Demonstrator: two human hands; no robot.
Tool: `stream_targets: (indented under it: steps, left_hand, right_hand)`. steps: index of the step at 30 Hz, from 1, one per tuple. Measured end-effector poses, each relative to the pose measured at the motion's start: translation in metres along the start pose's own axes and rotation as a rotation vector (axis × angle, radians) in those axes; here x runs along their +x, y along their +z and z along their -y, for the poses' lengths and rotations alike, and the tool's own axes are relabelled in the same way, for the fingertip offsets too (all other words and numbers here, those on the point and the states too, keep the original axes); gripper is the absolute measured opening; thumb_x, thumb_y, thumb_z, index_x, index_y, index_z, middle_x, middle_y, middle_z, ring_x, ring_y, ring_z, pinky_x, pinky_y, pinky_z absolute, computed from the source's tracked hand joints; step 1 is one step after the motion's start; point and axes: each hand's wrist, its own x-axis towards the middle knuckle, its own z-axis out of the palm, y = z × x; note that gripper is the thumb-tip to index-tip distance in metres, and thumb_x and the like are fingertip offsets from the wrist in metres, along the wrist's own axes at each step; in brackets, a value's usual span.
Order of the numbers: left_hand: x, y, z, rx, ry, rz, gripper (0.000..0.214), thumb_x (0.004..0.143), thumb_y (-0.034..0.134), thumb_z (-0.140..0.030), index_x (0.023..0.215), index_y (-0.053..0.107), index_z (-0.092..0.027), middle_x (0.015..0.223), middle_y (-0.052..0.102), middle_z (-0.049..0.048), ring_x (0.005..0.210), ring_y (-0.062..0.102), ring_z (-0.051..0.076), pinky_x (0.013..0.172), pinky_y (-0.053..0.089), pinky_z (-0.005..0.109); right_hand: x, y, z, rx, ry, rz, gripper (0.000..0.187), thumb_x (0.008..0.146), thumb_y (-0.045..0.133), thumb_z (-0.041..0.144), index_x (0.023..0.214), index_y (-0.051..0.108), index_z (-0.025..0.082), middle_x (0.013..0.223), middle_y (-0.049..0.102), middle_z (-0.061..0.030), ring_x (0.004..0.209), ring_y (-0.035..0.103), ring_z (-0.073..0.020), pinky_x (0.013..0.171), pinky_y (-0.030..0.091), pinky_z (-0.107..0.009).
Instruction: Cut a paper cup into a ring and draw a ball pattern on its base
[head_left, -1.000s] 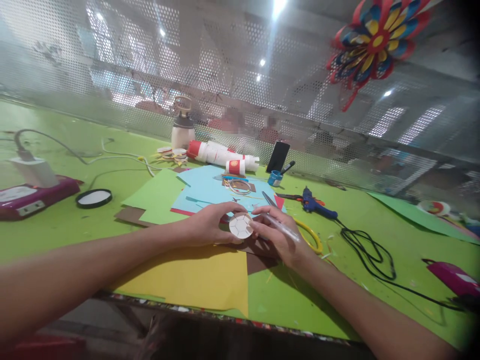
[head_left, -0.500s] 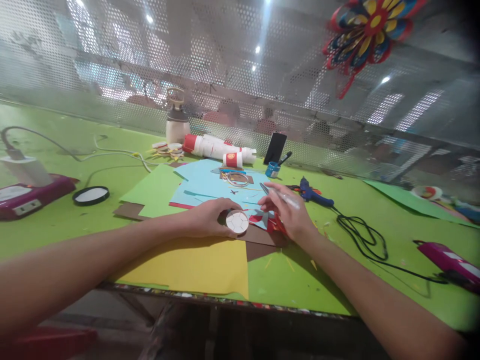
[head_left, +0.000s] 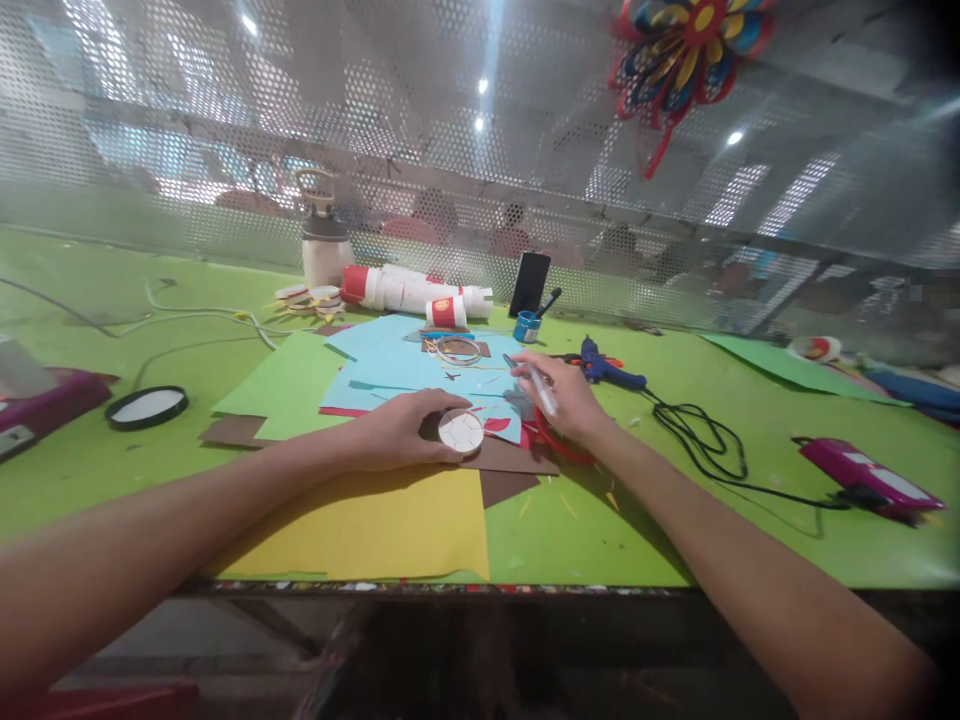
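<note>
My left hand (head_left: 401, 428) is closed on a small white paper disc (head_left: 460, 431) marked with lines, held just above brown card on the green table (head_left: 675, 500). My right hand (head_left: 564, 397) grips a white pen (head_left: 538, 385), resting over light blue paper (head_left: 405, 362) and a red ring. The two hands sit a short way apart, with the disc between them.
A yellow sheet (head_left: 375, 525) lies at the near edge. A blue glue gun (head_left: 604, 366) with a black cable (head_left: 697, 440) lies to the right, a pink device (head_left: 866, 478) beyond it. A black-rimmed lid (head_left: 146, 407) sits left. Bottles, a phone (head_left: 529, 283) and a mesh screen stand behind.
My right hand has let go of the disc and moved back and to the right with the pen. The left hand keeps the disc, now lower. The view has tilted.
</note>
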Motion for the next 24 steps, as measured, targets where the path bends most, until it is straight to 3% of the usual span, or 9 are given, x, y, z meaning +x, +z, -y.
stream_targets:
  steps: [12, 18, 24]
  left_hand:
    - [0.003, -0.005, 0.007, -0.118, -0.057, -0.041, 0.054, 0.071, 0.072, -0.041, 0.117, 0.055, -0.018, 0.122, 0.064, 0.0103, 0.111, 0.062, 0.026, 0.094, 0.051, 0.039]
    - [0.004, -0.006, 0.019, -0.132, -0.04, -0.094, 0.048, 0.07, 0.073, -0.038, 0.111, 0.059, -0.019, 0.12, 0.06, 0.0102, 0.109, 0.062, 0.025, 0.095, 0.051, 0.038]
    - [0.005, -0.008, 0.009, -0.052, -0.002, -0.103, 0.04, 0.071, 0.07, -0.034, 0.108, 0.064, -0.018, 0.114, 0.061, 0.0092, 0.102, 0.062, 0.024, 0.089, 0.052, 0.035]
  right_hand:
    - [-0.001, 0.0, -0.003, -0.324, -0.099, 0.148, 0.036, 0.082, 0.066, 0.02, 0.119, 0.066, 0.015, 0.11, 0.066, -0.0163, 0.105, 0.053, -0.0292, 0.092, 0.045, -0.044]
    - [0.0, -0.001, -0.01, -0.338, -0.073, 0.153, 0.035, 0.086, 0.062, 0.024, 0.12, 0.065, 0.015, 0.108, 0.065, -0.0161, 0.102, 0.055, -0.0275, 0.088, 0.047, -0.042]
    - [-0.002, 0.004, -0.008, -0.299, -0.072, 0.117, 0.031, 0.089, 0.058, 0.024, 0.117, 0.065, 0.016, 0.106, 0.066, -0.015, 0.096, 0.057, -0.0266, 0.086, 0.048, -0.043]
